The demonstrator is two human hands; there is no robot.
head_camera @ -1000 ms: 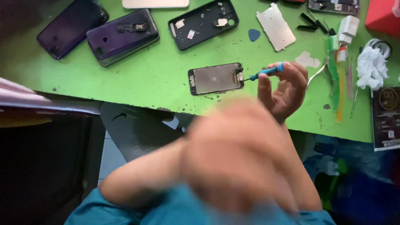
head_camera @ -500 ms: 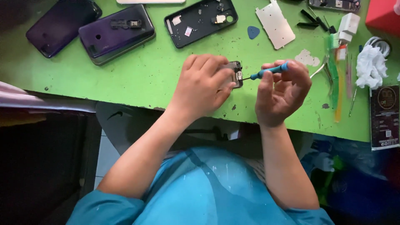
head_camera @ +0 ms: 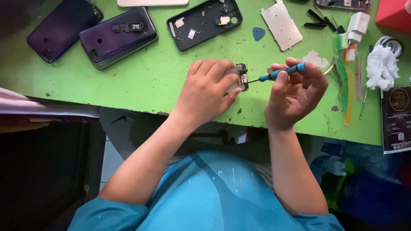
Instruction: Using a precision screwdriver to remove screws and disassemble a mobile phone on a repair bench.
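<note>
Barely shifted, left hand (head_camera: 208,87) presses phone part (head_camera: 241,77); right hand (head_camera: 295,92) grips screwdriver (head_camera: 278,74).

left hand (head_camera: 207,92) covers phone part (head_camera: 241,77); right hand (head_camera: 295,92) grips blue screwdriver (head_camera: 282,72), tip at part

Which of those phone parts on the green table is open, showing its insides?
The black phone shell at top centre: its inside faces up with small parts showing, while the two purple phones lie closed.
</note>
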